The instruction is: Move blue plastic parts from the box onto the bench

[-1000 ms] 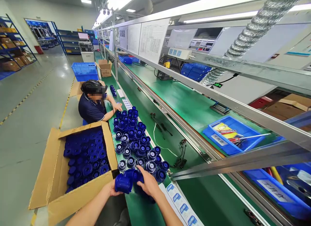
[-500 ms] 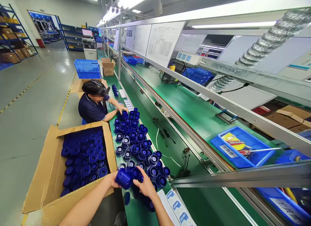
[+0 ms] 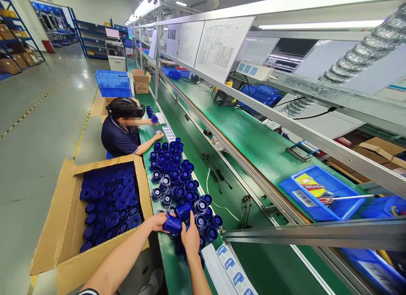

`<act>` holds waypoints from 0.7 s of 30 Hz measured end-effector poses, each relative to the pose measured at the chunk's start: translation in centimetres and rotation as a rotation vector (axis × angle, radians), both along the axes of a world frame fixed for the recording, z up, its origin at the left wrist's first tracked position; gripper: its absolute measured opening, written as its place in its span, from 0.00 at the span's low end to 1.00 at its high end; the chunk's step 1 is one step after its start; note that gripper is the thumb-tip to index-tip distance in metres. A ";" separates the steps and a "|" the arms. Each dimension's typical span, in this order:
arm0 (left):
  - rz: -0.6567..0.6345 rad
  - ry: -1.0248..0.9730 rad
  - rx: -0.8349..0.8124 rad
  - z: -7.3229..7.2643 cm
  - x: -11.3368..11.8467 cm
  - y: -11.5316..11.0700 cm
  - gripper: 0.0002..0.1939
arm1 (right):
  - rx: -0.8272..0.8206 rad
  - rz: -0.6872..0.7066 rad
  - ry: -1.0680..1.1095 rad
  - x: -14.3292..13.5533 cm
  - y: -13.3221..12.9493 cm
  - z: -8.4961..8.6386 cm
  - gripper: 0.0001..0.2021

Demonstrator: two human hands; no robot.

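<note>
My left hand [image 3: 158, 222] is wrapped round the near end of a dark blue plastic cup-shaped part [image 3: 173, 224], held above the green bench. Right beside it, my right hand [image 3: 190, 238] grips a second dark blue cup-shaped part [image 3: 184, 211], its index finger lying along the side. The two parts are close together; whether they touch I cannot tell. Beneath and beyond my hands, many more such blue parts [image 3: 174, 176] stand crowded on the bench. A sheet of blue-and-white labels [image 3: 233, 267] lies to the right of my right forearm.
An open cardboard box [image 3: 144, 189] full of blue parts stands at left. Past it a co-worker [image 3: 119, 136] sits at the bench, one hand on a blue part. Metal rails [image 3: 272, 236] run along the right, with a blue tool bin [image 3: 317, 193] behind.
Both my hands have shifted slightly right with the two parts, and the right-hand part is now raised and tilted. The co-worker's hands have left the pile, one reaching farther back.
</note>
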State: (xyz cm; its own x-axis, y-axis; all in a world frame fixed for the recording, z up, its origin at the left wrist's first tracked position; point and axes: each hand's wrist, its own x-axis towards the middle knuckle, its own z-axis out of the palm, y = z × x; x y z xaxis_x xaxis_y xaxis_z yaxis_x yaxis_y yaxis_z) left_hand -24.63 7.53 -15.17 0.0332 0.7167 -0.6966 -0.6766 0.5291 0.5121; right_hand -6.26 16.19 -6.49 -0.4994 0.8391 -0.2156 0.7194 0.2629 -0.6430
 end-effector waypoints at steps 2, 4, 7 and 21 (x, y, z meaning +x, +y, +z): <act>-0.009 0.033 0.026 0.2 0.2 -0.3 0.13 | -0.010 0.019 0.008 0.0 -0.3 -0.2 0.36; 0.010 0.047 0.059 0.4 0.3 -0.7 0.16 | -0.050 -0.003 0.091 0.3 -0.4 -0.5 0.35; 0.084 0.042 0.123 0.6 0.5 -1.8 0.23 | -0.167 -0.027 0.226 0.8 -0.7 -0.8 0.32; 0.431 -0.125 0.088 1.3 4.5 -3.4 0.16 | -0.187 -0.059 0.348 2.6 -4.8 -0.2 0.29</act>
